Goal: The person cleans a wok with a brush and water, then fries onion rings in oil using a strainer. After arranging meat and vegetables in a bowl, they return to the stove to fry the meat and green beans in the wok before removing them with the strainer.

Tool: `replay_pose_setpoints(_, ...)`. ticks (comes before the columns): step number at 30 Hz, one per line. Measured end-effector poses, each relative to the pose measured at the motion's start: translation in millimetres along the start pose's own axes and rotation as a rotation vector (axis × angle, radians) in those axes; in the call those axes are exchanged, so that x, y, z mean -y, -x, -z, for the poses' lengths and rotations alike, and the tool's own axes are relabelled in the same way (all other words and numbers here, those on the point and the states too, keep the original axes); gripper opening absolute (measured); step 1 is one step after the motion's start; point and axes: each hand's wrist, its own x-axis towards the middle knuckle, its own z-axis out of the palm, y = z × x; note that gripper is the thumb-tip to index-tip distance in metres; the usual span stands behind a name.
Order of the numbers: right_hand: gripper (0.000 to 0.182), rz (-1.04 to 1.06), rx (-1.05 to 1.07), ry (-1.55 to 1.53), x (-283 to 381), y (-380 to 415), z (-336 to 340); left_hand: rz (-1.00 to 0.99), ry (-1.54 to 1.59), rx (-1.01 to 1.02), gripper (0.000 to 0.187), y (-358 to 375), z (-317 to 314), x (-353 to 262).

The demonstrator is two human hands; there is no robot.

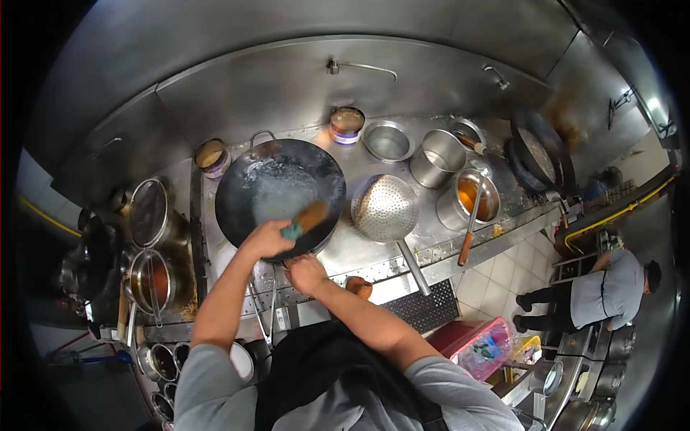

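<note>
Over the steel counter, from the head view, the left hand has its grip clamped on a brush inside the wok; the right hand grips the wok's near rim, beside a perforated strainer.

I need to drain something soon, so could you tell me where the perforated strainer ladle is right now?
The strainer ladle lies on the steel counter, just right of the wok, left of the sauce pot.

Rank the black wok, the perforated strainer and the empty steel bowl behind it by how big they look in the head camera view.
Largest to smallest:
1. black wok
2. perforated strainer
3. empty steel bowl, though it sits farther from the camera.
</note>
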Motion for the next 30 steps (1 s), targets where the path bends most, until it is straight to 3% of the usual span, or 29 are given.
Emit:
replay_pose_setpoints(2, 0.025, -0.045, 0.090, 0.053, -5, -8, 0, -0.374, -0.424, -0.049, 0.067, 28, 13, 25)
replay_pose_setpoints(3, 0.021, -0.049, 0.034, 0.101, -6, -7, -3, -0.371, -0.424, -0.043, 0.067, 23, 17, 31)
replay_pose_setpoints(5, 0.021, -0.036, -0.007, 0.156, -7, -3, -5, -0.143, -0.485, -0.090, 0.066, -2, 21, 41)
replay_pose_setpoints(8, 0.019, 0.000, -0.026, 0.102, -8, -2, -3, -0.053, -0.217, -0.333, 0.064, -78, -8, 59)
replay_pose_setpoints(10, 0.019, 0.021, -0.030, 0.117, -12, -1, -2, -0.023, -0.092, -0.304, 0.063, -77, -30, 42)
replay_pose_setpoints(12, 0.019, 0.026, -0.022, 0.104, -9, -1, 4, 0.110, -0.031, -0.042, 0.060, -28, -19, 10)
replay_pose_setpoints(13, 0.019, 0.002, 0.009, 0.119, -10, -2, 4, 0.115, -0.032, -0.050, 0.060, -9, -13, 13)
replay_pose_setpoints(15, 0.020, -0.032, 0.037, 0.129, -12, -3, 4, -0.273, -0.430, -0.043, 0.069, 29, 0, 29)
replay_pose_setpoints(16, 0.020, -0.026, 0.025, 0.132, -12, -4, 1, -0.228, -0.500, 0.036, 0.068, 53, 18, 26)
replay_pose_setpoints(17, 0.021, -0.022, 0.016, 0.135, -12, -3, -1, -0.208, -0.626, 0.011, 0.064, 41, 26, 56)
replay_pose_setpoints(18, 0.021, -0.028, 0.018, 0.134, -12, -2, 0, -0.157, -0.691, -0.005, 0.048, 52, 45, 44)
replay_pose_setpoints(19, 0.018, -0.031, 0.039, 0.132, -10, -1, 3, -0.061, -0.794, -0.081, 0.044, 33, 54, 56)
replay_pose_setpoints(22, 0.019, -0.029, 0.054, 0.111, -2, 3, 12, 0.014, -0.666, -0.297, 0.046, -31, 61, 65)
replay_pose_setpoints(25, 0.019, -0.019, 0.026, 0.095, -4, 6, 16, 0.030, -0.408, -0.372, 0.053, -84, 8, 54)
replay_pose_setpoints(27, 0.020, 0.011, 0.007, 0.092, -4, 5, 16, 0.004, -0.149, -0.280, 0.060, -72, -24, 42)
replay_pose_setpoints(30, 0.020, 0.021, -0.024, 0.089, -7, 4, 10, -0.107, -0.288, -0.169, 0.064, -14, -36, 25)
